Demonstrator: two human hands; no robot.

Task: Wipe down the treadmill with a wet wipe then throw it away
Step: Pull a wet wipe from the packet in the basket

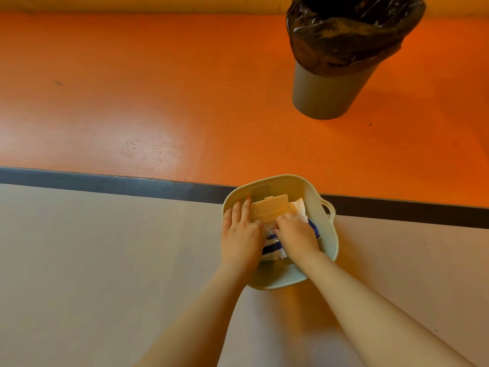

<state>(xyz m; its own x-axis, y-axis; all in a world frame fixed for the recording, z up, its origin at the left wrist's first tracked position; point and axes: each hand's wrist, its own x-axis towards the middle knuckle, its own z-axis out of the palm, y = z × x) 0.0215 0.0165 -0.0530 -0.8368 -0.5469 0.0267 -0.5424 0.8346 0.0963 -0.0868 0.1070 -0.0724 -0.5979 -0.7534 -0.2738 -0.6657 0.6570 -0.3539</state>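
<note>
Both hands were down inside a pale basin (330,235) that sat on the floor, straddling a dark strip (105,181) between the grey area and the orange floor (158,102). In the basin lay a pack of wet wipes (272,247), white with blue print, its long axis running roughly from the person toward the strip, with its tan flip lid (270,207) standing open at the far end. The left hand (242,234) lay on the left side of the pack with its fingers fairly straight, pressing it down beside the lid and curling round nothing that could be seen. The right hand (297,233) sat directly over the pack's opening, its fingers bent down onto a white wet wipe (299,207) that bunched up just beyond the knuckles, between the hand and the lid; it appeared to be pinching the wipe, though the fingertips themselves were hidden. So the wipe was right under the right hand, and that hand was plainly the nearer of the 2 for drawing it out; judging from this, the pull would go up and away from the pack while the left hand steadied it. A grey bin (328,94) with a black liner (349,35) stood well apart, beyond the basin and to the right, on the orange floor. No treadmill was in view.
</note>
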